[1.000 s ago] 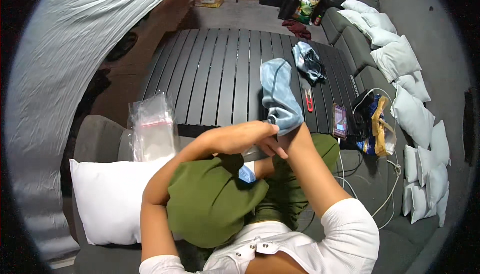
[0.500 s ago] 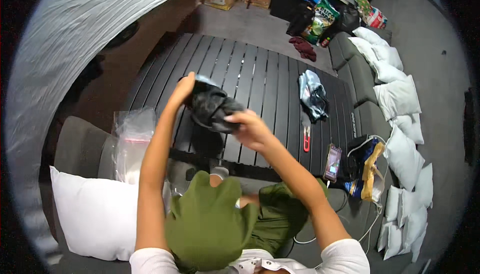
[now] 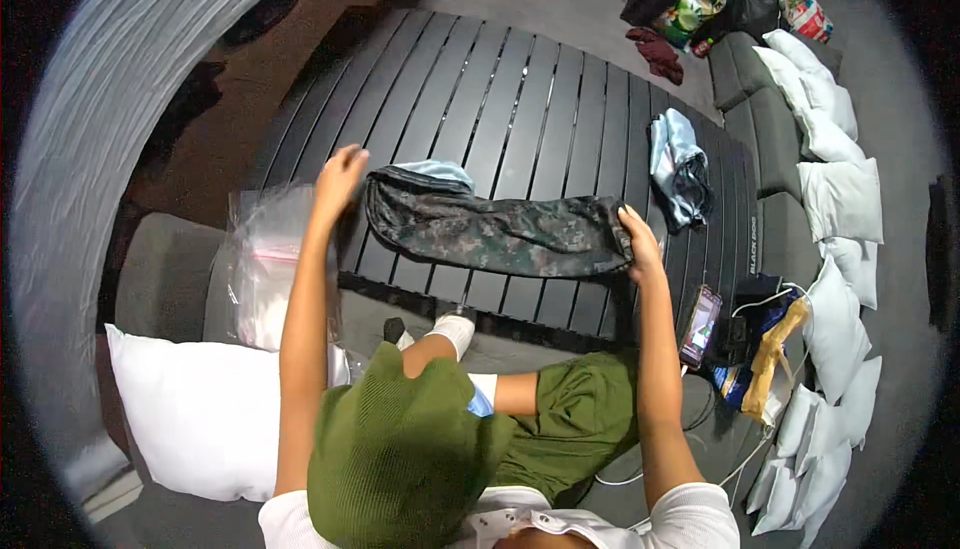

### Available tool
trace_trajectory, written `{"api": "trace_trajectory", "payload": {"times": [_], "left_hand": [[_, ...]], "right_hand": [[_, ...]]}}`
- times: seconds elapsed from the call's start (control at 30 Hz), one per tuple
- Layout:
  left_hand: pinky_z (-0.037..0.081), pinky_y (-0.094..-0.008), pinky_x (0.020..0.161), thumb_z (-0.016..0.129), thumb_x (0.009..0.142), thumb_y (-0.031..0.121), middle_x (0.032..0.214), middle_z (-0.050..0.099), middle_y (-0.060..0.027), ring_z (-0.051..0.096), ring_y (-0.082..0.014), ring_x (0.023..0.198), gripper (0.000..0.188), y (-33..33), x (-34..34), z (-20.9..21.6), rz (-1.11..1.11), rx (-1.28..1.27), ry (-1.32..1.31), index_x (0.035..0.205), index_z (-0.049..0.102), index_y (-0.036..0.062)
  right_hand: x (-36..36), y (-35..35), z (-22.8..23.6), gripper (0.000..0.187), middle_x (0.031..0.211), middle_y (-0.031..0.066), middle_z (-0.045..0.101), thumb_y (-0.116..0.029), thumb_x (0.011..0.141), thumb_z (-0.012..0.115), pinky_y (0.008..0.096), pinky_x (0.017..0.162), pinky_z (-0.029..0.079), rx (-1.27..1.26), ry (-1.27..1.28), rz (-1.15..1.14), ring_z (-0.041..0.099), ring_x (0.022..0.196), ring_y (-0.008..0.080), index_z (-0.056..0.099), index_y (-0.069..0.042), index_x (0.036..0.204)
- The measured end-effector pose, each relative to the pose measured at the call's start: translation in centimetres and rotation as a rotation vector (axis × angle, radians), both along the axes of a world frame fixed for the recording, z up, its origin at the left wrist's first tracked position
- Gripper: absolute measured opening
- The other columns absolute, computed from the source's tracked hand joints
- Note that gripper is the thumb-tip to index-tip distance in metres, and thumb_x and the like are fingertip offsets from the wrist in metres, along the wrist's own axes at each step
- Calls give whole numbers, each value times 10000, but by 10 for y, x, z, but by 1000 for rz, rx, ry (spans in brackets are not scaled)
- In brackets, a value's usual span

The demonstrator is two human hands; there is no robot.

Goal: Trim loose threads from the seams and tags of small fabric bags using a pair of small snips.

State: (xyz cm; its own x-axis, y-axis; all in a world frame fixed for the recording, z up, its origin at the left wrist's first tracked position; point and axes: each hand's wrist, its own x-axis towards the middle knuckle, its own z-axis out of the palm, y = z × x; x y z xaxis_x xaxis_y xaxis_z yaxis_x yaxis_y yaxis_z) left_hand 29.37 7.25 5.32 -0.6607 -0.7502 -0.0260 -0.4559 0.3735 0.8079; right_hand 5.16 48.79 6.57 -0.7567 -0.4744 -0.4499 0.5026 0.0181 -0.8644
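Note:
A dark camouflage cloth piece [image 3: 510, 237], long and narrow, lies stretched across the near part of the black slatted table [image 3: 480, 79]. Its light-blue lining [image 3: 438, 173] shows at the folded left end. My right hand [image 3: 641, 246] grips the cloth's right end, thumb on top. Just off the left end, my left hand [image 3: 342, 181] hovers with loosely bent fingers and nothing visible in them. A second bundle of light-blue and dark cloth [image 3: 680, 169] rests at the table's right side.
Clear plastic bags [image 3: 268, 269] and a white pillow [image 3: 195, 414] are at my left. To the right are a phone [image 3: 700, 326] with a cable, a blue-and-yellow package [image 3: 765, 359] and a row of pale cushions [image 3: 835, 314]. Dark red cloth [image 3: 657, 56] lies beyond the table.
The bunched camouflage cloth has been spread lengthwise on the table. My right hand moved right with its end; my left hand let go and moved slightly left. The view shifted.

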Motion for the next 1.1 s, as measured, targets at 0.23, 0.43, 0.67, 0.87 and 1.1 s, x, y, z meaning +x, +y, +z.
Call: {"api": "trace_trajectory", "payload": {"times": [0.23,0.43,0.67,0.87,1.1], "left_hand": [[387,-373,872,580,757,396,912,614,-115,517,-285,970,435,30,-13,-4,-215,-346,-397,1070,589,95],[509,-291,629,530,853,311,770,637,-63,616,-186,656,272,32,2,76,-28,1282,551,797,632,66],[503,-330,677,499,873,330,820,648,-79,615,-180,735,300,37,-8,66,33,1311,695,807,614,61],[508,-340,724,472,882,345,842,642,-91,620,-215,763,335,49,-3,81,-18,1291,786,885,604,37],[475,-302,840,600,754,48,1047,570,-87,571,-157,945,451,58,37,119,-276,1028,639,1172,439,1]], "right_hand": [[-1,3,3,414,1050,71,580,-194,786,613,287,829,419,39,-3,-97,542,944,162,523,21,1128],[-19,51,43,311,1103,158,573,-180,868,425,403,906,411,-656,-78,-86,549,1016,283,550,41,1046],[-8,45,48,415,1020,87,568,-15,778,483,354,853,444,-480,111,29,562,942,219,426,-62,1187],[2,40,56,373,1032,65,543,-51,734,551,351,854,450,-424,197,192,549,978,214,446,-130,1083],[14,54,80,190,1108,95,560,-34,794,550,462,931,385,-1026,139,268,513,1060,256,538,-179,916]]}}
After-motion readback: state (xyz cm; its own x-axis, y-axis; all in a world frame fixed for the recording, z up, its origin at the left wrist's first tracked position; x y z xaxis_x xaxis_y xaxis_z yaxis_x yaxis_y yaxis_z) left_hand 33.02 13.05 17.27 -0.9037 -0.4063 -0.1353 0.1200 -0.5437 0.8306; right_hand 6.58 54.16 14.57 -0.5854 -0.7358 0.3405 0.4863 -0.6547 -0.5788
